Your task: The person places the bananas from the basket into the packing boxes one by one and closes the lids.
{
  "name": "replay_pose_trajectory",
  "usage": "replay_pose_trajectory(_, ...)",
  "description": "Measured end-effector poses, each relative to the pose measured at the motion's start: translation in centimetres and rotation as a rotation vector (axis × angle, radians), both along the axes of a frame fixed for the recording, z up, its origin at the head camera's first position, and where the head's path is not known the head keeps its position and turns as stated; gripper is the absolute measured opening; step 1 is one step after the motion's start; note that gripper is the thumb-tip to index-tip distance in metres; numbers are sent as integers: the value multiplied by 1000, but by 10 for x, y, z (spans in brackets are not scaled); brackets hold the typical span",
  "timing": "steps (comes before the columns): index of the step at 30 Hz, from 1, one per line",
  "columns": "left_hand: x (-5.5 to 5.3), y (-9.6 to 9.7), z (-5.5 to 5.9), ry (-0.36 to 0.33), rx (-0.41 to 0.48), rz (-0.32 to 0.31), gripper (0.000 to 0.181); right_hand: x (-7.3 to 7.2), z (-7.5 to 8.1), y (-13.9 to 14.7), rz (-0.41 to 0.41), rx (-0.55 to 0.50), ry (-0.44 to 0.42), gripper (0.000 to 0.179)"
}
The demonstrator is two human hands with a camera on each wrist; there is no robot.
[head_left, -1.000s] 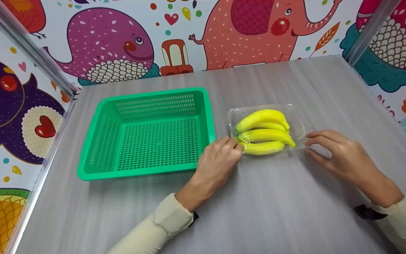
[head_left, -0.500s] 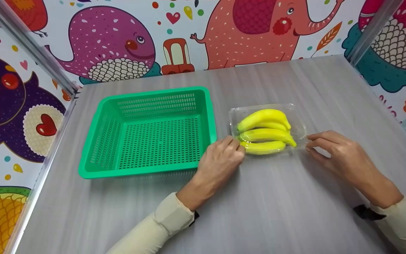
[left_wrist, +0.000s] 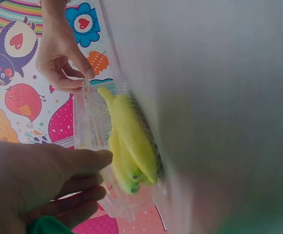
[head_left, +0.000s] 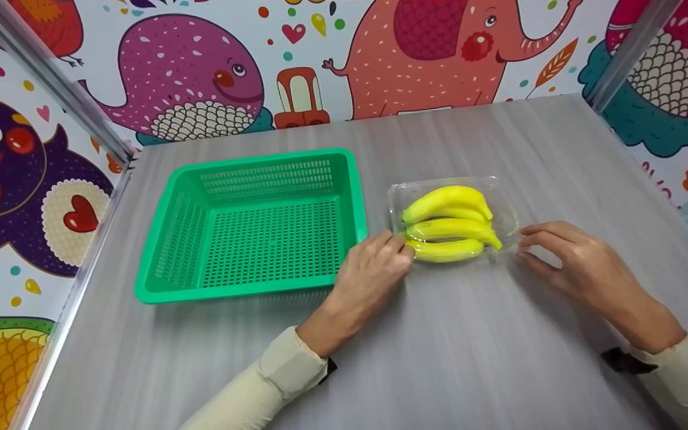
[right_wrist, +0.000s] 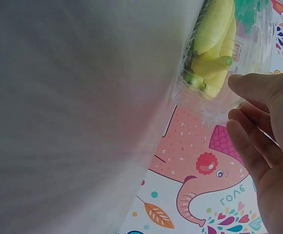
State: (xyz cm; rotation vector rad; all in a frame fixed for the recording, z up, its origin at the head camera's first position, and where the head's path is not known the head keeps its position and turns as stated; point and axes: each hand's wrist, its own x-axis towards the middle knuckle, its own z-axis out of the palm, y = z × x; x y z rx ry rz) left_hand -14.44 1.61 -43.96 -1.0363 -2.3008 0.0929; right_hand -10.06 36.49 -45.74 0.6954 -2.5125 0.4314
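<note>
A clear plastic fruit box [head_left: 503,206] lies on the table, with several yellow bananas [head_left: 448,228] visible through it. My left hand [head_left: 368,272] pinches the box's near left edge between thumb and fingers. On the opposite side, my right hand [head_left: 586,269] pinches the near right edge with thumb and fingertips. In the left wrist view the bananas [left_wrist: 134,136] sit inside the box, and the right hand [left_wrist: 63,58] holds its far corner. The right wrist view has the thumb and fingers of the right hand [right_wrist: 273,126] at the box rim. Clear plastic makes the lid hard to make out.
A green perforated basket [head_left: 269,245] with nothing in it stands left of the box, close beside my left hand. Printed cartoon walls [head_left: 427,77] enclose the back and both sides of the grey table [head_left: 457,358].
</note>
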Motion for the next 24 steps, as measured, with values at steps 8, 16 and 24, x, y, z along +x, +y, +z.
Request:
replay_pose_trajectory(8, 2, -2, 5, -90, 86, -17, 11, -2, 2, 0, -22, -13, 0, 48)
replay_pose_trajectory(16, -1, -15, 21, -169, 196, -34, 20, -5, 8, -3, -55, -10, 10, 34)
replay_pose_trajectory(24, -14, -36, 50, -236, 295, -5, 25, -14, 26, -7, -57, -4, 42, 27)
